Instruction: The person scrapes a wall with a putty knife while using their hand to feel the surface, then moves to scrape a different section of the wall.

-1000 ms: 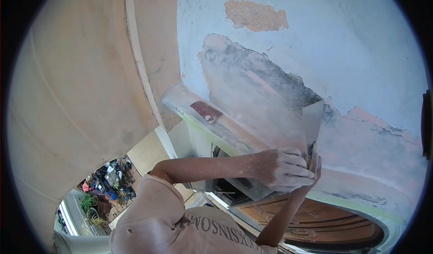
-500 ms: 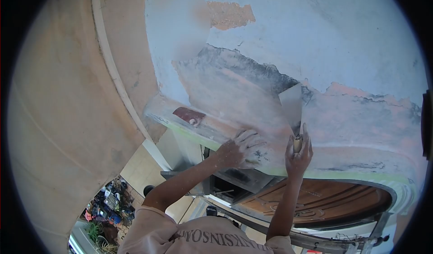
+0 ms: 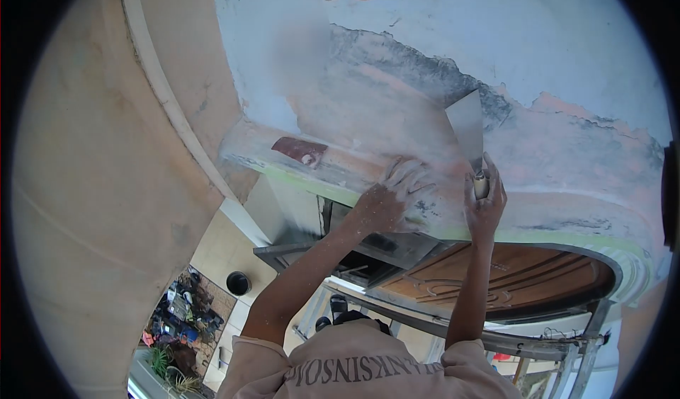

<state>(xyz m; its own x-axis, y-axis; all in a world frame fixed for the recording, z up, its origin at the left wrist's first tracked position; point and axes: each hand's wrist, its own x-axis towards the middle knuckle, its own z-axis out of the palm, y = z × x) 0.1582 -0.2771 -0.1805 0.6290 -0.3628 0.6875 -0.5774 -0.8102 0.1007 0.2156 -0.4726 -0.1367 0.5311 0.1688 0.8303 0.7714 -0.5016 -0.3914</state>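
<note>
My right hand (image 3: 486, 199) grips the handle of a scraper (image 3: 467, 126), a wide, flared metal blade on a short handle. The blade points away from me and lies close over the grey, worn wall patch (image 3: 397, 80), its wide end near the edge of the peeling paint. My left hand (image 3: 402, 190) rests on the ledge (image 3: 347, 179) below the patch, fingers spread and coated in pale dust. To its left on the ledge lies a dark red piece (image 3: 300, 150) like sandpaper, with a small pale lump on it.
Below the ledge are a carved wooden door (image 3: 510, 278) and metal scaffold bars (image 3: 425, 328). Far down, a black bucket (image 3: 239, 283) stands on the tiled floor near a heap of mixed items (image 3: 180, 310). A curved tan wall (image 3: 99, 186) rises on the left.
The view has shifted, bringing the ledge and both hands higher in the picture. The scraper stays in my right hand at the peeling edge; my left hand remains on the ledge.
</note>
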